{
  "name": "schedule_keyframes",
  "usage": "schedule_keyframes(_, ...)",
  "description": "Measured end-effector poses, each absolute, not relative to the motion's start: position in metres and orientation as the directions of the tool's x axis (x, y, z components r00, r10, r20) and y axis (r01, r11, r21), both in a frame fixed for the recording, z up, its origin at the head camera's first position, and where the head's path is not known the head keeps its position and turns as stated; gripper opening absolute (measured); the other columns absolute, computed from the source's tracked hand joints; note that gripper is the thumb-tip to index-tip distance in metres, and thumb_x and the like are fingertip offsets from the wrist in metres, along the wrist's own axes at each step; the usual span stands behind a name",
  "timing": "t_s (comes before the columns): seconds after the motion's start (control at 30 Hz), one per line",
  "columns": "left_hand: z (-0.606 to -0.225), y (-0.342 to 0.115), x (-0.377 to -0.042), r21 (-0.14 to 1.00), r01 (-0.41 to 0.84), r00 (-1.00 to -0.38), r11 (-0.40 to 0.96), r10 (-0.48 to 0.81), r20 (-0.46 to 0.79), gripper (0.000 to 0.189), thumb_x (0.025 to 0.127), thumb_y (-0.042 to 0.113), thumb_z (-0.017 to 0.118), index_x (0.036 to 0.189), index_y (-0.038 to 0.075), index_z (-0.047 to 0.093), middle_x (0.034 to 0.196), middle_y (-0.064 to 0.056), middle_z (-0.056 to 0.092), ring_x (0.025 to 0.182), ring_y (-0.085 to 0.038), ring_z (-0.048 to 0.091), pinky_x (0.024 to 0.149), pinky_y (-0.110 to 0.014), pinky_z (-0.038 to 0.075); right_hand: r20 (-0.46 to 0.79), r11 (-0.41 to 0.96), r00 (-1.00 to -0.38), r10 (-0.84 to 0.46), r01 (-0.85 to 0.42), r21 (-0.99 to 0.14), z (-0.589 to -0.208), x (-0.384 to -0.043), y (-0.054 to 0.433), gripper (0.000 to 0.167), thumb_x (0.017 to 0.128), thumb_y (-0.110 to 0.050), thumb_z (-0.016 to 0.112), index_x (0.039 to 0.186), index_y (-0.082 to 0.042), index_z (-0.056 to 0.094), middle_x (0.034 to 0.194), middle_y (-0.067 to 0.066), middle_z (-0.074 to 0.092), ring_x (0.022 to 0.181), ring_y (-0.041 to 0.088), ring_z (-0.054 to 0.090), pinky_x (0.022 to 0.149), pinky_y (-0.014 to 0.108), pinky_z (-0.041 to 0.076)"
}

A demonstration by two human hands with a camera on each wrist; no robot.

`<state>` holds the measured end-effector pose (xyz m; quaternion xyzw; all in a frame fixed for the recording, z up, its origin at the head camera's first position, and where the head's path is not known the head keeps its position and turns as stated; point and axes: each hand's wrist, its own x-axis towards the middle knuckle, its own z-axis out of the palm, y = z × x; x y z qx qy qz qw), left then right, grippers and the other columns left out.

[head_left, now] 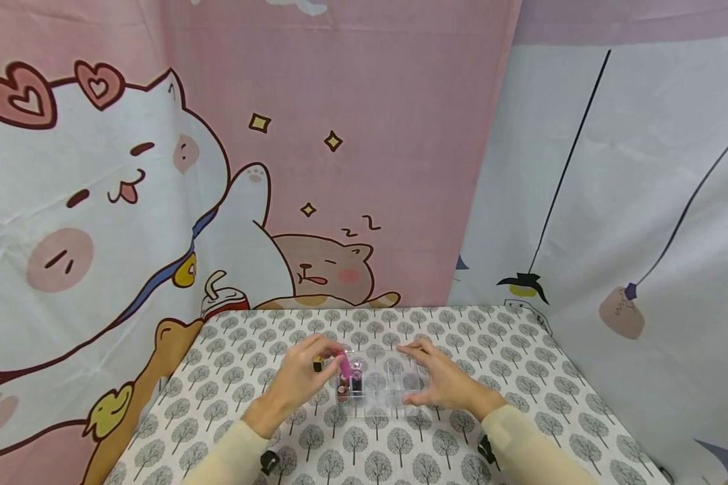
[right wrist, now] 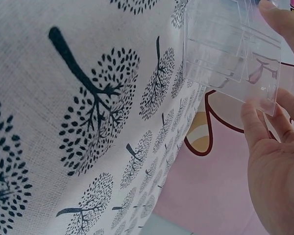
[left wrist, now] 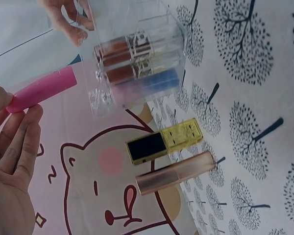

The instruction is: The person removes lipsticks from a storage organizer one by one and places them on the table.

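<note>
My left hand [head_left: 300, 370] pinches a bright pink lipstick tube [left wrist: 44, 89] between thumb and fingers, above the left end of a clear organizer box [head_left: 376, 404]. Several lipsticks [left wrist: 118, 54] stand in that end's compartments, some dark red and one pink and blue. At the box's right end, my right hand [head_left: 445, 377] grips it, with thumb and fingers on opposite sides. Left of the box, a black and gold lipstick [left wrist: 147, 148] stands upright on the cloth. Beside it is a rose-gold lipstick tube [left wrist: 174, 173], upright too.
A white cloth with grey trees [head_left: 315, 438] covers the table. Behind it hangs a pink curtain [head_left: 388, 168] with cartoon animals, and a pale one [head_left: 643, 168] is at the right.
</note>
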<state>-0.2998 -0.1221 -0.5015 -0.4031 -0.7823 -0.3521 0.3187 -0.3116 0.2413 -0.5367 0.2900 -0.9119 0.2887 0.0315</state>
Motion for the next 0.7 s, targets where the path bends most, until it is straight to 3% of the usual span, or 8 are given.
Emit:
schedule_keyframes(0.27,-0.498,-0.135,-0.308,0.227,0.855,-0.417,0.466,0.356,0.836,0.026,0.092,-0.006,0.092,0.113,0.004,0.081,0.107,-0.007,0.083,0.088,-0.018,0.085,0.079,-0.019,0.07,0.228,0.662,-0.828,-0.513,-0.55,-0.509,-0.538,-0.313,0.242,0.111,0.085,-0.044,0.105,0.178,-0.026,0.048,0.167,0.002,0.054,0.15,0.032,0.063,0.127,0.063,0.059)
schedule_keyframes(0.47,-0.498,-0.146,-0.31,0.254,0.823,-0.453,0.509,0.317,0.833,0.029,0.091,-0.008,0.092,0.116,0.004,0.082,0.109,-0.007,0.082,0.088,-0.02,0.083,0.078,-0.018,0.07,0.232,0.66,-0.826,-0.514,-0.553,-0.508,-0.539,-0.313,0.243,0.111,0.084,-0.045,0.105,0.178,-0.026,0.048,0.167,0.002,0.054,0.151,0.032,0.063,0.128,0.063,0.059)
schedule_keyframes(0.7,-0.499,-0.157,-0.313,0.277,0.801,-0.476,0.531,0.283,0.832,0.032,0.091,-0.008,0.093,0.118,0.004,0.083,0.109,-0.007,0.083,0.087,-0.018,0.082,0.081,-0.029,0.074,0.254,0.661,-0.816,-0.52,-0.572,-0.486,-0.538,-0.313,0.242,0.111,0.084,-0.042,0.106,0.177,-0.022,0.049,0.166,0.004,0.056,0.149,0.033,0.064,0.128,0.065,0.059)
